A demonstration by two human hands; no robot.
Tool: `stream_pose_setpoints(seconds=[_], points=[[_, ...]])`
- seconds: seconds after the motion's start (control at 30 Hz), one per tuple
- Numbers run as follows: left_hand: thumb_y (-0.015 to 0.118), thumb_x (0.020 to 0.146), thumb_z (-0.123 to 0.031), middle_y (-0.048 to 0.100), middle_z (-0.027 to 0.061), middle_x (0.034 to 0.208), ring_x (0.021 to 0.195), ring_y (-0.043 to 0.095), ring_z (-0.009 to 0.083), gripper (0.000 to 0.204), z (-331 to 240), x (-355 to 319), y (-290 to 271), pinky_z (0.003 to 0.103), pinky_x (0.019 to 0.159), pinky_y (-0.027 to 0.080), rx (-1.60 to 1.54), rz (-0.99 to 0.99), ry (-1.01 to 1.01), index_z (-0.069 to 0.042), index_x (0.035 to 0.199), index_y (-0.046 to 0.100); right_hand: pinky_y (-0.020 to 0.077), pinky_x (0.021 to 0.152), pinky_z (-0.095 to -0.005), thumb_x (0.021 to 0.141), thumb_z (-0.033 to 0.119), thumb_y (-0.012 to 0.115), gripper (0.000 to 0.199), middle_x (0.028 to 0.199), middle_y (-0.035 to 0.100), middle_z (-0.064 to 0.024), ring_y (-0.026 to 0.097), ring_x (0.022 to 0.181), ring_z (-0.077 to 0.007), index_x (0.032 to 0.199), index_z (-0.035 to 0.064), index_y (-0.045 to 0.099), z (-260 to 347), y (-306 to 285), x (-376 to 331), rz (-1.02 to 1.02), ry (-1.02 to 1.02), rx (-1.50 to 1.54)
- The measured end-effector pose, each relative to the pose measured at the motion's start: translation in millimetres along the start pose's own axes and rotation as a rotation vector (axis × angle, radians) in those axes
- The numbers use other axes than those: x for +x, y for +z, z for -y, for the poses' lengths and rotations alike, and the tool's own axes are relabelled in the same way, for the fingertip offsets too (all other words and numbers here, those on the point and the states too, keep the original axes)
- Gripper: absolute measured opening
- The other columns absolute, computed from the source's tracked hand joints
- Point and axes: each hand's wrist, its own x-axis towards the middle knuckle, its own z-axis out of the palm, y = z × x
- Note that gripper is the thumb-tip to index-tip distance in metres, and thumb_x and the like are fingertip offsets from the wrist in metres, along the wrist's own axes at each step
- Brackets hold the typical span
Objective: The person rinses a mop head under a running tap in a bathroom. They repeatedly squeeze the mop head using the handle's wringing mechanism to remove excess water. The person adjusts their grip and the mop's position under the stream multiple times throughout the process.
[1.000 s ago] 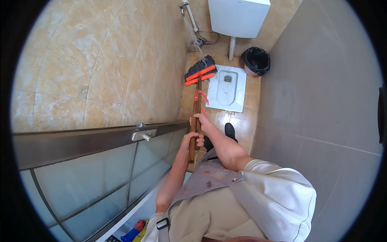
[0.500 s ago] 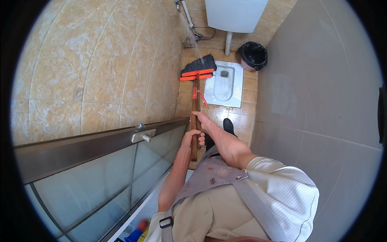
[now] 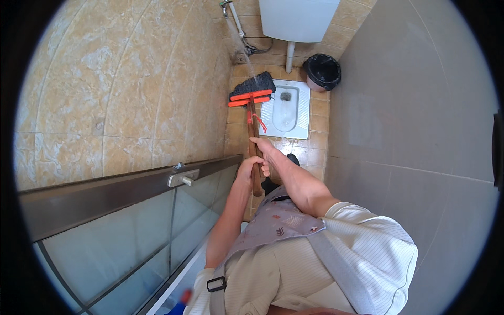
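1. L hand (image 3: 245, 169): fingers wrapped shut round the broom (image 3: 254, 137) handle, near its top end, just below the R hand.
2. R hand (image 3: 264, 152): clamped on the same handle, a little farther down the shaft toward the head; the two hands sit just beside each other, nearly touching.
3. Broom: wooden handle, red strap tied on the shaft between hands and head. Head is orange-red w/ black bristles (image 3: 254, 84), resting on the tiled floor (image 3: 315, 152) at the foot of the left wall (image 3: 131, 94), just left of the squat pan (image 3: 286, 107). Handle runs from the head back toward the person, close to the wall.
4. Squat pan: white, set in the floor; head's right end is just beside the pan's left edge, contact can't be told.
5. Cistern (image 3: 299, 18): white, on the back wall above the pan, w/ pipe down to it. Hose (image 3: 239, 23) and fitting on the wall to its left.
6. Bin (image 3: 322, 71): black liner, stands in the back corner right of the pan, well apart from the broom.
7. Glass door (image 3: 126, 231): metal frame w/ handle (image 3: 183, 177), at person's left, near the L forearm.
8. Person wears a pale striped shirt and a patterned apron w/ strap.
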Motion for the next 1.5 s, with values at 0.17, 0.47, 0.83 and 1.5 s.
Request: stream_pose_setpoints(seconds=[0.17,0.47,0.83,1.5], points=[[0.058,0.084,-0.011,0.055,0.0092,0.073,0.063,0.054,0.0187,0.017,-20,15,7,0.033,0.06,0.048,0.085,0.009,0.027,0.005,0.088,0.056,0.0483,0.048,-0.0407,0.098,0.039,0.059,0.037,0.072,0.063,-0.0114,0.056,0.053,-0.0238,0.092,0.0028,0.065,24,6,-15,-0.006,0.072,0.032],[0.059,0.084,-0.015,0.055,0.0087,0.071,0.062,0.055,0.0193,0.02,-48,55,-12,0.033,0.06,0.048,0.128,0.027,0.032,0.005,0.086,0.056,0.0252,0.031,-0.0332,0.1,0.04,0.059,0.036,0.05,0.034,0.0014,0.031,0.034,-0.0132,0.083,0.0096,0.051,57,18,-53,0.028,0.057,-0.105],[0.057,0.085,-0.013,0.055,0.0093,0.071,0.061,0.053,0.0192,0.015,-27,58,-21,0.035,0.057,0.048,0.059,0.072,0.026,0.002,0.088,0.055,0.0312,0.029,-0.0344,0.1,0.04,0.06,0.035,0.052,0.034,0.0006,0.034,0.034,-0.0143,0.093,0.0066,0.054,41,5,-53,0.021,0.075,-0.125],[0.057,0.09,-0.007,0.055,0.009,0.084,0.061,0.05,0.0144,0.023,46,-54,-79,0.027,0.05,0.042,-0.457,0.08,0.012,0.002,0.109,0.049,0.0435,0.045,-0.0335,0.091,0.04,0.072,0.037,0.075,0.064,-0.0082,0.056,0.055,-0.0183,0.094,0.0027,0.069,-37,49,-85,0.051,0.074,-0.61]])
